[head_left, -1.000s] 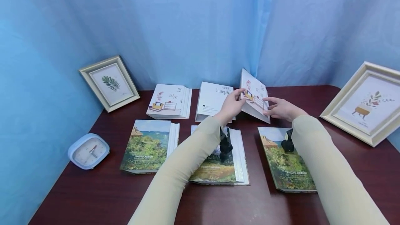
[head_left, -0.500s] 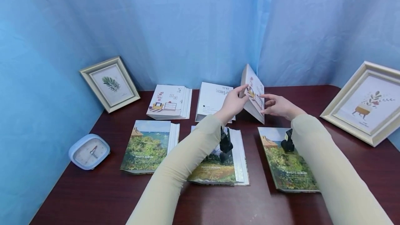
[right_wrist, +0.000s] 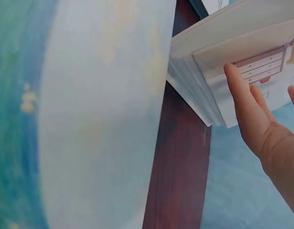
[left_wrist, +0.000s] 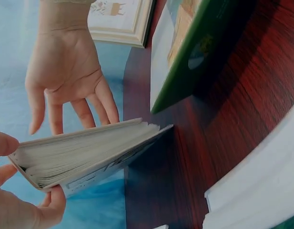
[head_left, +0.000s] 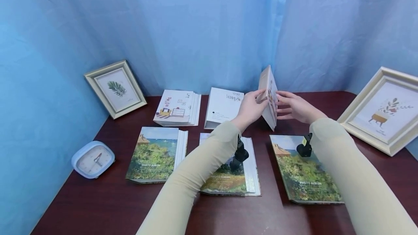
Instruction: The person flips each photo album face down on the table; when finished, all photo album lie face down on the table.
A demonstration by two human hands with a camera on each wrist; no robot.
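A small white photo album (head_left: 270, 99) with a furniture drawing on its cover stands tilted on its edge at the back of the table. My left hand (head_left: 251, 110) pinches its spine side between thumb and fingers; in the left wrist view the album's page edges (left_wrist: 85, 157) show between the covers. On the other side, my right hand (head_left: 297, 108) has its fingers stretched out, fingertips right at the drawn cover. The right wrist view has this same right hand (right_wrist: 266, 129) with its palm toward the cover.
Two white albums, one with a drawing (head_left: 174, 106) and one with lettering (head_left: 223, 106), lie to the left. Painted albums (head_left: 153, 155) (head_left: 225, 180) (head_left: 303, 177) lie in front. A blue clock (head_left: 93, 159) and frames (head_left: 115, 88) (head_left: 382, 111) stand at the sides.
The white album has turned from cover facing me to nearly edge-on, rising more upright. My left hand has shifted right with it, and the right hand's fingers have spread out straighter.
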